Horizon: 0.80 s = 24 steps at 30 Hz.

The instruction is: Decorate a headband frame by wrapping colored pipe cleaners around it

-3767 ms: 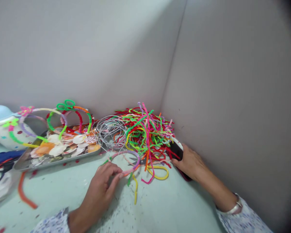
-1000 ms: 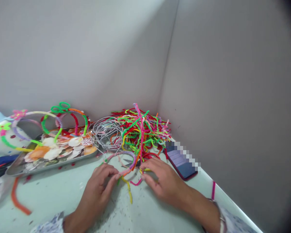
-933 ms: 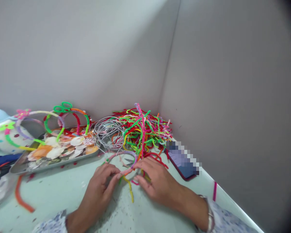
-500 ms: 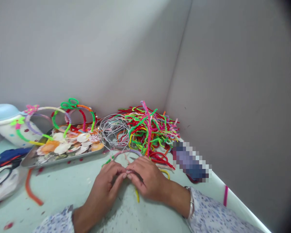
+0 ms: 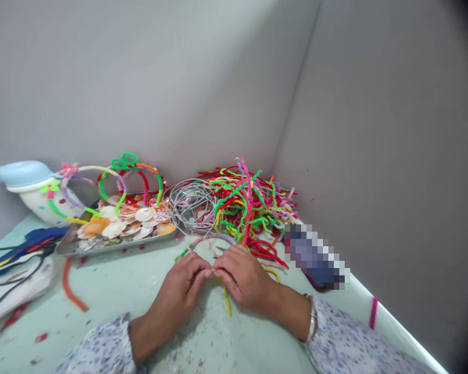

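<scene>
My left hand (image 5: 181, 291) and my right hand (image 5: 245, 275) meet fingertip to fingertip on the pale green table (image 5: 113, 291). Both pinch the near end of a curved hoop wrapped in purple and pink pipe cleaner (image 5: 214, 238). A yellow pipe cleaner (image 5: 227, 304) trails out below my fingers. Just behind lies a big tangle of pipe cleaners in many colours (image 5: 247, 205), beside a coil of bare wire hoops (image 5: 189, 205).
A metal tray (image 5: 101, 246) of seashells carries finished wrapped hoops (image 5: 134, 171). A white pot with a blue lid (image 5: 27, 187) stands at far left. A phone (image 5: 315, 257) lies right, an orange pipe cleaner (image 5: 72, 285) left. Grey walls enclose the corner.
My right hand left the phone at the right and came over to join my left hand on the hoop's end. The view has shifted slightly.
</scene>
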{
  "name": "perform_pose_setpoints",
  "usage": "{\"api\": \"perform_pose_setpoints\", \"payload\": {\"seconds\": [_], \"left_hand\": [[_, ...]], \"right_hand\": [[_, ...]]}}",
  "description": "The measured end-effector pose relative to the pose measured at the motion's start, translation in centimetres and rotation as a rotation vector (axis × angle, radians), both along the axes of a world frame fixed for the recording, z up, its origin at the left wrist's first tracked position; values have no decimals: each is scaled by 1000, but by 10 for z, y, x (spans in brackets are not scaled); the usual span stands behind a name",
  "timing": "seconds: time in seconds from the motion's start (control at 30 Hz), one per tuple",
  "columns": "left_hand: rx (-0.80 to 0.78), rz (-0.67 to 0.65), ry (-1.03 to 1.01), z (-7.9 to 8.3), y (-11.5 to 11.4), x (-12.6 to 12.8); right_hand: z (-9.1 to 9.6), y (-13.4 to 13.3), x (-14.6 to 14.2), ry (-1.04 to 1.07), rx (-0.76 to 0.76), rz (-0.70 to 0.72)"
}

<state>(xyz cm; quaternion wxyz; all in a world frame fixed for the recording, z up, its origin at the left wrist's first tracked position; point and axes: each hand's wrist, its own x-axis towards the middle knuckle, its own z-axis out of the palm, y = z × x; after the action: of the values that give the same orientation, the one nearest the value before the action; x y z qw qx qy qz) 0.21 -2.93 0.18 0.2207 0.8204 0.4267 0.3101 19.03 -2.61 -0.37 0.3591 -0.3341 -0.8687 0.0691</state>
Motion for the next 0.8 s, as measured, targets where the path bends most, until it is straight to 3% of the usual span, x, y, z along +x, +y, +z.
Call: {"api": "perform_pose_setpoints", "payload": {"seconds": [0.43,0.8], "left_hand": [[-46,-30,-97,4,-1,-1],[15,150,-248,-4,0,-1]], "right_hand": [[0,2,2,29,-34,2],[-5,3,2,132,-87,-1]]}}
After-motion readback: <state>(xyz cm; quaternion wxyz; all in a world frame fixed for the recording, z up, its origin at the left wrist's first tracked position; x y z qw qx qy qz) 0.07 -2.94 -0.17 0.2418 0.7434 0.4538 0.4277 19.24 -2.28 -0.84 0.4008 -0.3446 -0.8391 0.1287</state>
